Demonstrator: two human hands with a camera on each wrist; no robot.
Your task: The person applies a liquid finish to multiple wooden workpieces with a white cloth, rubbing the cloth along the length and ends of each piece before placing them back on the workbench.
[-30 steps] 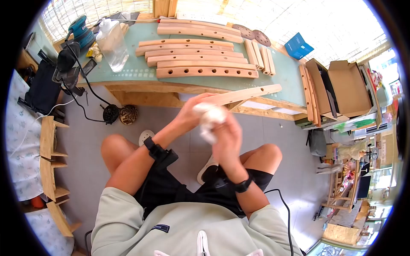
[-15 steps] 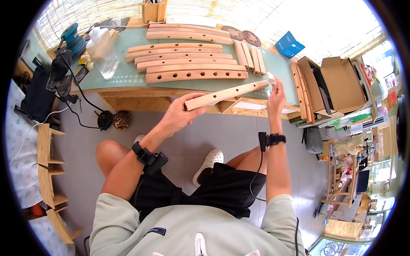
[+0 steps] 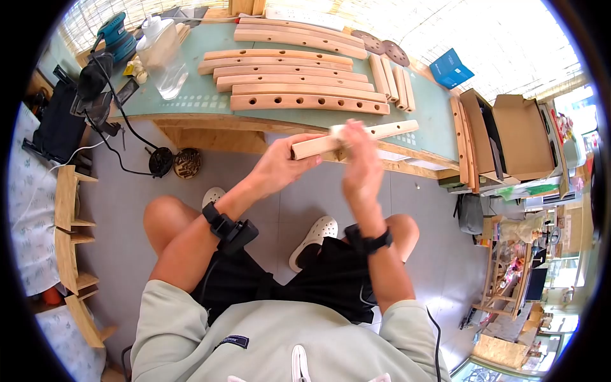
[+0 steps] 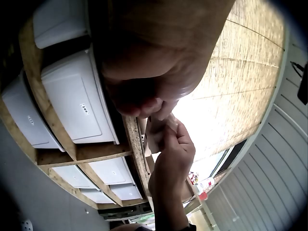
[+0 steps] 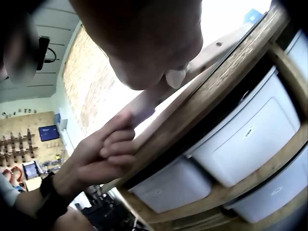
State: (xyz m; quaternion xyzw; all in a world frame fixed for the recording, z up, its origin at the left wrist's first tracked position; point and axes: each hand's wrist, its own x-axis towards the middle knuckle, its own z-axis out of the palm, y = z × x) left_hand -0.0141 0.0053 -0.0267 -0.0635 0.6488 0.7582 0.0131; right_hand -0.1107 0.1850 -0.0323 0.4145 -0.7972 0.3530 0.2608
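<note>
**A:** What does the left hand hold?

**B:** The left hand [image 3: 280, 167] is clamped round the near end of a drilled wooden slat [image 3: 388, 130]. The slat is held in the air and slants toward two o'clock.

**A:** And the right hand?

**B:** The right hand [image 3: 361, 169] is blurred. It pinches a white cloth [image 3: 337, 132] against the slat, just beside the left hand.

**A:** What is around them?

**B:** At twelve o'clock a workbench [image 3: 426, 108] bears more slats [image 3: 309, 102]. A sander [image 3: 118, 38] sits at ten o'clock.
</note>
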